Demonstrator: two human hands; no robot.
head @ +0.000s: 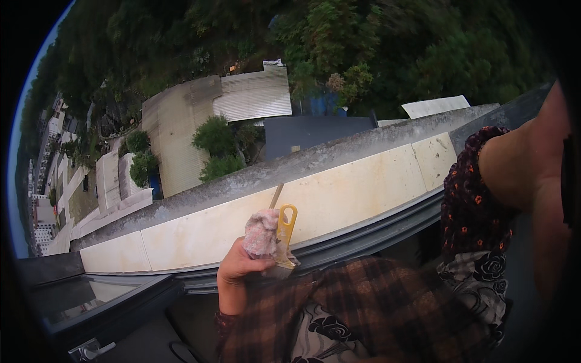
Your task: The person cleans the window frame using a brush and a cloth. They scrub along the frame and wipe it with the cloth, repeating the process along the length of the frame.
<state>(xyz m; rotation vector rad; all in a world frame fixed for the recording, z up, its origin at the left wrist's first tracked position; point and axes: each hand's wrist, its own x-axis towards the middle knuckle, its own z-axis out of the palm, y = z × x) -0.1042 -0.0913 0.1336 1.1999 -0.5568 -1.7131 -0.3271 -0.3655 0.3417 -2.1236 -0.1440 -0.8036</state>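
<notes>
My left hand (236, 267) is wrapped around a bundle in front of my body. In it are a pink-and-white fluffy cloth (262, 233) and a flat tool with a yellow plastic handle (286, 227), a brush or a scraper. The handle, with a long hole, points up, and the tool's grey end faces down by my thumb. A thin rod (276, 196) sticks up behind the cloth; its lower part is hidden. My right hand (547, 154) is raised close to the camera at the right rim, blurred and partly cut off, so its fingers cannot be made out.
A pale, stained window ledge (354, 181) runs beyond the dark metal window track (363, 245). Past it is a grey concrete edge (254, 177), with a drop to roofs (181, 131) and trees far below. A window sash with a handle (93, 349) stands at lower left.
</notes>
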